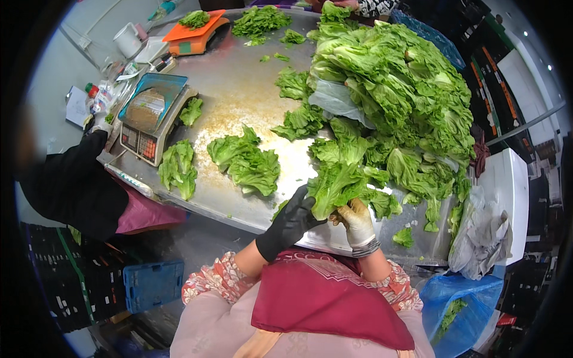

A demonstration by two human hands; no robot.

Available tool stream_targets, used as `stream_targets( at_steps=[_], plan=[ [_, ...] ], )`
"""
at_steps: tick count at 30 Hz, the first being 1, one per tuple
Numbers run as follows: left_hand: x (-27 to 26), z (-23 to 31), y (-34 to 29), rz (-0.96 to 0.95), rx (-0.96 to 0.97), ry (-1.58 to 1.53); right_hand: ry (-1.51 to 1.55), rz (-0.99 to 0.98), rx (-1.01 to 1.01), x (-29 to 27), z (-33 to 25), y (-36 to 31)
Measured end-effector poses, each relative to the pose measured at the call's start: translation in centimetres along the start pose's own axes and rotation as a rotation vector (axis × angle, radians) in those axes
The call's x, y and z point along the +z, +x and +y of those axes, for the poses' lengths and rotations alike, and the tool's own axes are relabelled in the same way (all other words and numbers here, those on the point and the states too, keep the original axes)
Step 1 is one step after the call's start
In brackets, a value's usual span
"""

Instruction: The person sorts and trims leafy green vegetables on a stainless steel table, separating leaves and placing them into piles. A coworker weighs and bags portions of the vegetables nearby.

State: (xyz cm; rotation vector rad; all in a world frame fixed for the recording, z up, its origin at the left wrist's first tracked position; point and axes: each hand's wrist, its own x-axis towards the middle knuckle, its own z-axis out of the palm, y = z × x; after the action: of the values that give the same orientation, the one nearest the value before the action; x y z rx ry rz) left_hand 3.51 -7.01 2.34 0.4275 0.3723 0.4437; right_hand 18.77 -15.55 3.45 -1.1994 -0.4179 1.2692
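Lettuce (337, 179) at the near edge of the worktop (239, 101), between two gloved hands, leafy end pointing away, stem end toward the body. Worktop itself: broad, metal, brownish staining across the middle, strong glare near the hands. Next in size, a high heap (400, 89) of green leaves over the right side, with a pale plastic sheet (339, 101) caught in its left flank. At far left, a co-worker's black sleeve (74, 179), just beside the near scale (146, 146), a blue-rimmed pan on top. At lower right, below worktop level, a blue plastic bag (439, 292) with some greens inside. At the far left corner, an orange scale (212, 37), small bunch on its platform. Left of the hands, two bunches (245, 158) touching; apart from them, closer to the near scale, a narrower bunch (179, 170).

Left hand (292, 216): black glove, grip closed around the lower left of the lettuce, some fingers hidden. Right hand (355, 224): off-white glove, grip pinched, thumb and fingertips drawn together on the lettuce's stem end; exact leaf between the tips hard to tell. Smallest: a loose leaf scrap (404, 237), right of the right hand.
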Motion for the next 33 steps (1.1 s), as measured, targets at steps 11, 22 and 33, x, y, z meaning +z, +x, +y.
stream_targets(
  at_steps=[11,22,33],
  plan=[
    [-1.5,0.2,0.9,0.071,0.086,-0.537,0.334,0.315,-0.283,-2.9,1.7,-0.6],
    [-9.7,17.7,-2.3,1.073,1.293,1.804,-0.404,0.403,-0.192,-11.0,1.7,-1.4],
    [-19.0,17.5,-0.7,0.937,0.797,1.843,-0.439,0.249,-0.118,-7.7,1.3,-0.6]
  ],
)
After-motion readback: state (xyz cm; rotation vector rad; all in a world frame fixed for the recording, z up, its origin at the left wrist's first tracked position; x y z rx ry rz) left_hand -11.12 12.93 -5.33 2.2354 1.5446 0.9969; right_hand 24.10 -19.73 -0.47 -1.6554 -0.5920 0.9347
